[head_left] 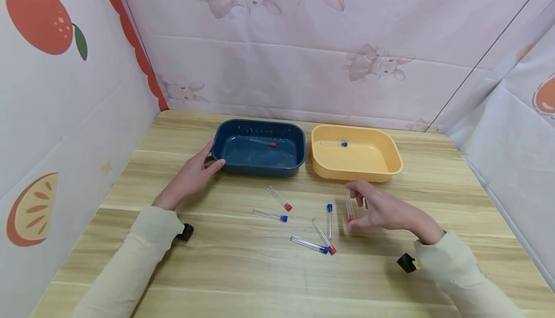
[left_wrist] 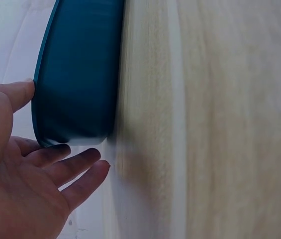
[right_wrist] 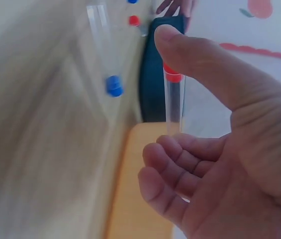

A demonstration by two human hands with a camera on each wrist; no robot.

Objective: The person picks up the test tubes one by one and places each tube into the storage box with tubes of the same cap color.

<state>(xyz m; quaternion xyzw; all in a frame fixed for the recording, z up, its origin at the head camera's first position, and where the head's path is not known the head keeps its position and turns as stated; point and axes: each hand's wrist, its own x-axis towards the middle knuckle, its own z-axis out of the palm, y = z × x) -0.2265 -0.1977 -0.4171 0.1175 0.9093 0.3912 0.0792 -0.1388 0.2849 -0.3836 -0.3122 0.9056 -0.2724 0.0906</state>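
No readable text, no legible labels, no brand names, no numbers, no written signs

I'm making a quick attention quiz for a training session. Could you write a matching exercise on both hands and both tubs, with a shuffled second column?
Column one
1. Left hand
2. Right hand
3. Dark blue tub
4. Yellow tub

Column two
A. Contains a single blue-capped tube
B. Holds a red-capped tube between thumb and fingers
C. Has its thumb at a tub's rim
D. Contains a single tube with a red cap

Right pairs: 1-C, 2-B, 3-D, 4-A
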